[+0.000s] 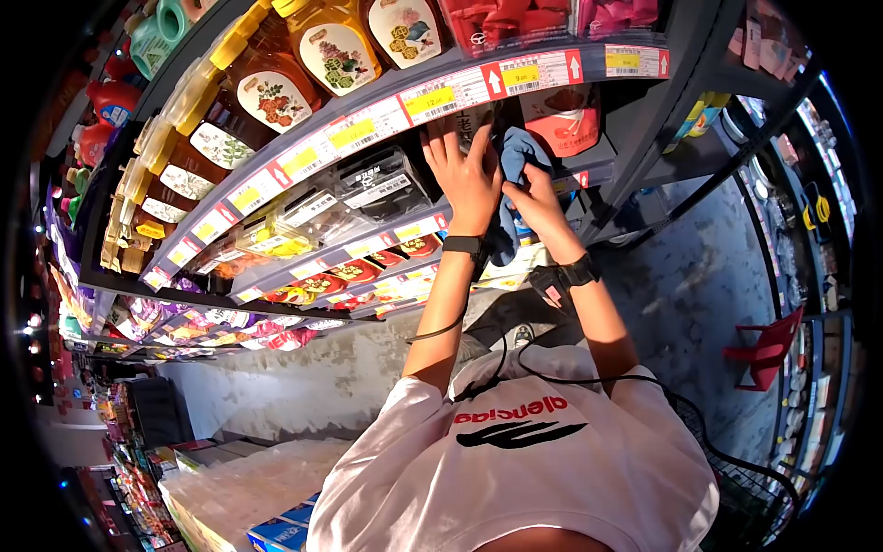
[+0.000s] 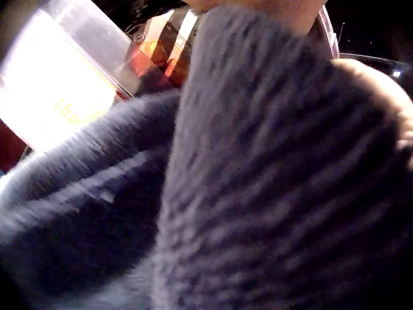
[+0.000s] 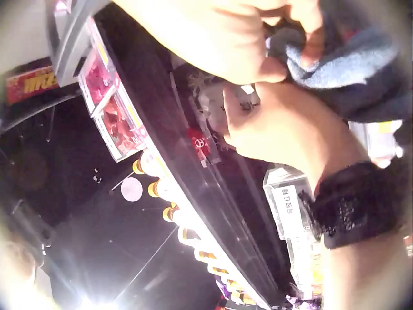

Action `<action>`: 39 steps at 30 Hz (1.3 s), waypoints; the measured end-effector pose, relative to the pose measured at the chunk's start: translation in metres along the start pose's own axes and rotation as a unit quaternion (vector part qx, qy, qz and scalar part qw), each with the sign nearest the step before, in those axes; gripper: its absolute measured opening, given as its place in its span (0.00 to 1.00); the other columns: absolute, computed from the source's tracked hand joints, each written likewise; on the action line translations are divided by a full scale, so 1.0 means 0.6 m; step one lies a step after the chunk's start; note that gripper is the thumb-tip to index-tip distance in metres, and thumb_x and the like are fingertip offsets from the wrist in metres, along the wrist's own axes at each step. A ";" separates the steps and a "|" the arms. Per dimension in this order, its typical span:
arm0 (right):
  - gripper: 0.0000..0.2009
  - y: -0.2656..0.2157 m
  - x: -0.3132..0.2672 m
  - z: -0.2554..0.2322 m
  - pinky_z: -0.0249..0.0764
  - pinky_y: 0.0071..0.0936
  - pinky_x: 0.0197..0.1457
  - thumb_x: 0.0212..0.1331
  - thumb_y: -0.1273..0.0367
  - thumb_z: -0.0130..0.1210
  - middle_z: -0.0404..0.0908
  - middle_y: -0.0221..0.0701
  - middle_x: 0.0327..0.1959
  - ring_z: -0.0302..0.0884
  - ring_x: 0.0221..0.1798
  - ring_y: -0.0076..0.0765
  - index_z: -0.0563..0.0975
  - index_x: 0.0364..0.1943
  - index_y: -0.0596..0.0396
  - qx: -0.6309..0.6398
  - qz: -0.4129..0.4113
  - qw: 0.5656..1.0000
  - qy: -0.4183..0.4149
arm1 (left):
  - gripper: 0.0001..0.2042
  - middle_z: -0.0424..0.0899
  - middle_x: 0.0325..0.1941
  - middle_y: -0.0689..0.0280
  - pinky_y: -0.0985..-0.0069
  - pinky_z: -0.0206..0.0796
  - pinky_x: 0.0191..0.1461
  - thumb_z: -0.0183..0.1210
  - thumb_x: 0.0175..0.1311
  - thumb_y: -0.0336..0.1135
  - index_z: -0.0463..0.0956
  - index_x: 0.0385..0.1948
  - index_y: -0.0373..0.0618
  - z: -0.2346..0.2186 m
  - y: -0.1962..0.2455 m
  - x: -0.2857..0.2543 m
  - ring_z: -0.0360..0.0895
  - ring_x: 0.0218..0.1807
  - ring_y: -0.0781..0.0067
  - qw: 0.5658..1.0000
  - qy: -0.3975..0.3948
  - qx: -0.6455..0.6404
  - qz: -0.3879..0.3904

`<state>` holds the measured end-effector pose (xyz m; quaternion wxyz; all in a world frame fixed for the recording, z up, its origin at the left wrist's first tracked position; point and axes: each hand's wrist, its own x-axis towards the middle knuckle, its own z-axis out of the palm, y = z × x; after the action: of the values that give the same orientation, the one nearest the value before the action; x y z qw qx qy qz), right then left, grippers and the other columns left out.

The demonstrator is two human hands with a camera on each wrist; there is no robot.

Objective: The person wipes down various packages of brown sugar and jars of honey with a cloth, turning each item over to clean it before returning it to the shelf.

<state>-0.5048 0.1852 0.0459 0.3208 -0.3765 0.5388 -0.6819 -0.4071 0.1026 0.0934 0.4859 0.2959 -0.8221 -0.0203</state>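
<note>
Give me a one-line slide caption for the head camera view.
Person at a store shelf: left hand flat against the shelf, right hand gripping a blue cloth beside it.

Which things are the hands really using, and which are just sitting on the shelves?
In use:
left hand, reaching up to the shelf
right hand, gripping the blue cloth
shelf edge with price tags

Just sitting there:
honey bottles
clear boxes
red chair

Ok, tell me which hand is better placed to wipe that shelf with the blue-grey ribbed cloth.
Right, probably. The right hand already grips the blue-grey ribbed cloth at the shelf, while the left hand reaches flat-fingered under the price-label rail.
</note>
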 end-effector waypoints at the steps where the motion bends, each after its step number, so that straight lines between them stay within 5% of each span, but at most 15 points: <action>1: 0.10 0.006 0.001 -0.008 0.72 0.23 0.41 0.58 0.75 0.58 0.79 0.27 0.34 0.73 0.37 0.20 0.75 0.43 0.62 -0.003 -0.051 0.999 -0.005 | 0.27 0.67 0.61 0.49 0.47 0.45 0.73 0.66 0.47 0.30 0.76 0.55 0.55 -0.005 0.003 0.002 0.61 0.63 0.44 0.999 -0.011 0.019 0.034; 5: 0.16 -0.017 -0.045 -0.047 0.68 0.24 0.56 0.58 0.70 0.58 0.80 0.27 0.44 0.73 0.48 0.22 0.76 0.49 0.62 0.018 -0.018 0.998 0.061 | 0.29 0.68 0.60 0.51 0.45 0.43 0.73 0.67 0.45 0.27 0.75 0.55 0.55 -0.003 -0.004 -0.003 0.61 0.63 0.45 0.999 -0.014 0.023 0.031; 7: 0.19 -0.026 -0.073 -0.061 0.67 0.25 0.59 0.58 0.67 0.59 0.78 0.28 0.50 0.72 0.54 0.24 0.76 0.54 0.58 0.106 0.108 0.977 0.149 | 0.27 0.69 0.59 0.53 0.51 0.53 0.70 0.65 0.46 0.24 0.76 0.54 0.53 -0.009 0.010 -0.012 0.63 0.63 0.47 1.000 -0.002 0.007 0.018; 9: 0.19 -0.003 -0.085 -0.091 0.66 0.24 0.61 0.60 0.65 0.60 0.77 0.27 0.51 0.71 0.56 0.24 0.76 0.54 0.57 0.164 0.116 0.967 0.159 | 0.24 0.70 0.56 0.50 0.61 0.65 0.59 0.60 0.52 0.22 0.76 0.55 0.48 -0.008 0.026 -0.016 0.69 0.58 0.49 0.990 0.015 -0.134 0.040; 14: 0.16 -0.004 -0.124 -0.123 0.71 0.22 0.51 0.65 0.65 0.58 0.78 0.23 0.48 0.74 0.49 0.20 0.76 0.54 0.55 0.163 0.086 0.975 0.121 | 0.27 0.72 0.57 0.39 0.61 0.66 0.60 0.61 0.58 0.28 0.64 0.60 0.28 0.057 0.076 -0.016 0.71 0.60 0.41 0.978 -0.023 -0.202 -0.046; 17: 0.12 0.020 -0.136 -0.155 0.73 0.19 0.40 0.67 0.69 0.56 0.79 0.21 0.45 0.75 0.43 0.15 0.77 0.52 0.54 0.073 0.089 0.986 0.121 | 0.27 0.73 0.55 0.37 0.61 0.67 0.57 0.64 0.57 0.31 0.65 0.56 0.26 0.085 0.089 0.014 0.73 0.57 0.40 0.951 -0.076 -0.274 -0.119; 19: 0.11 0.007 -0.148 -0.156 0.75 0.22 0.43 0.66 0.71 0.56 0.78 0.22 0.43 0.75 0.44 0.16 0.78 0.50 0.56 0.054 0.083 0.990 0.104 | 0.27 0.82 0.43 0.43 0.61 0.69 0.52 0.70 0.54 0.38 0.71 0.49 0.27 0.128 0.084 0.027 0.80 0.46 0.43 0.920 -0.075 -0.336 -0.188; 23: 0.15 -0.013 -0.159 -0.150 0.77 0.31 0.55 0.63 0.78 0.53 0.77 0.28 0.50 0.74 0.52 0.24 0.74 0.55 0.60 0.107 0.044 0.987 0.111 | 0.22 0.86 0.42 0.55 0.69 0.70 0.53 0.73 0.50 0.41 0.80 0.41 0.34 0.159 0.073 0.069 0.83 0.42 0.62 0.879 -0.099 -0.414 -0.213; 27: 0.19 -0.037 -0.163 -0.162 0.71 0.40 0.65 0.67 0.70 0.47 0.72 0.31 0.59 0.69 0.63 0.32 0.69 0.61 0.58 0.268 -0.008 0.958 0.104 | 0.23 0.85 0.45 0.55 0.68 0.71 0.54 0.74 0.49 0.41 0.80 0.43 0.35 0.156 0.074 0.069 0.82 0.46 0.62 0.875 -0.130 -0.408 -0.224; 29: 0.21 -0.010 -0.163 -0.193 0.72 0.33 0.62 0.68 0.63 0.47 0.73 0.29 0.57 0.71 0.60 0.29 0.70 0.61 0.57 0.247 -0.031 0.957 0.146 | 0.24 0.85 0.45 0.53 0.66 0.70 0.54 0.74 0.50 0.40 0.79 0.44 0.34 0.147 0.072 0.063 0.82 0.48 0.59 0.876 -0.122 -0.410 -0.221; 31: 0.22 -0.008 -0.159 -0.212 0.71 0.28 0.58 0.66 0.60 0.50 0.73 0.29 0.57 0.72 0.58 0.28 0.72 0.60 0.57 0.017 0.033 0.954 0.299 | 0.22 0.85 0.45 0.53 0.66 0.70 0.55 0.73 0.51 0.36 0.78 0.45 0.33 0.139 0.063 0.055 0.82 0.49 0.59 0.860 -0.138 -0.448 -0.202; 33: 0.19 -0.041 -0.146 -0.201 0.71 0.25 0.52 0.63 0.63 0.56 0.74 0.32 0.53 0.73 0.55 0.28 0.76 0.53 0.60 -0.096 0.026 0.944 0.315 | 0.21 0.85 0.45 0.54 0.66 0.70 0.54 0.72 0.53 0.35 0.77 0.45 0.32 0.117 0.059 0.051 0.82 0.48 0.59 0.851 -0.135 -0.472 -0.188; 35: 0.15 -0.057 -0.121 -0.167 0.72 0.26 0.51 0.58 0.69 0.62 0.76 0.36 0.51 0.74 0.55 0.31 0.78 0.46 0.64 -0.277 -0.114 0.905 0.302 | 0.21 0.85 0.44 0.55 0.67 0.71 0.53 0.71 0.54 0.33 0.76 0.47 0.31 0.138 0.045 0.028 0.83 0.46 0.61 0.848 -0.163 -0.471 -0.178; 38: 0.17 -0.067 -0.086 -0.134 0.73 0.36 0.54 0.53 0.73 0.65 0.77 0.44 0.50 0.74 0.56 0.49 0.77 0.48 0.64 -0.332 -0.191 0.878 0.286 | 0.22 0.85 0.44 0.57 0.68 0.71 0.52 0.71 0.54 0.31 0.75 0.48 0.32 0.133 0.035 0.020 0.82 0.46 0.67 0.803 -0.193 -0.521 -0.215; 39: 0.19 -0.065 -0.077 -0.130 0.72 0.42 0.56 0.53 0.73 0.65 0.77 0.47 0.52 0.73 0.57 0.57 0.77 0.49 0.63 -0.370 -0.215 0.865 0.261 | 0.22 0.85 0.43 0.56 0.68 0.71 0.52 0.71 0.53 0.32 0.75 0.48 0.33 0.122 0.034 0.023 0.82 0.46 0.62 0.828 -0.188 -0.497 -0.180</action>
<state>-0.5492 0.2711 0.0657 -0.1490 -0.3827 0.7211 -0.5580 -0.4810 0.0936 0.0722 0.3914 0.1478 -0.7086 -0.5682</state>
